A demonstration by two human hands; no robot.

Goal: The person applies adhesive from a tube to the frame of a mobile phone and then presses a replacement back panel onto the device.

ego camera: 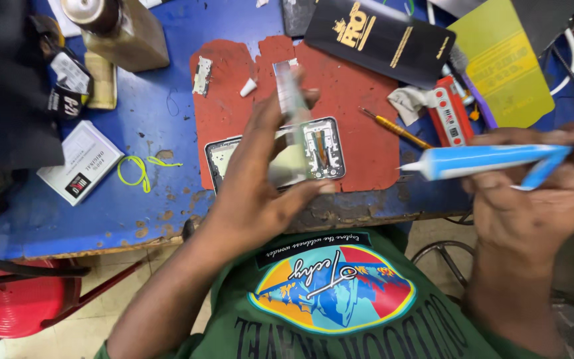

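- Workbench (167,40): blue top, chipped and rust-stained at near edge.
- Red mat (360,93), centre: opened phone frame (323,153), small white cap (248,87), yellow-handled tool (396,129).
- Left: white booklet (81,161), yellow-green loop (137,169), brown bottle (124,30).
- Far right: black card (380,40), yellow sheet (503,63), red tool (451,116).

The opened phone (274,156) lay on the mat (360,100), a screwdriver (396,129) to its right, a small cap (248,87) behind it, and a booklet (81,161) far to its left on the table (167,199).
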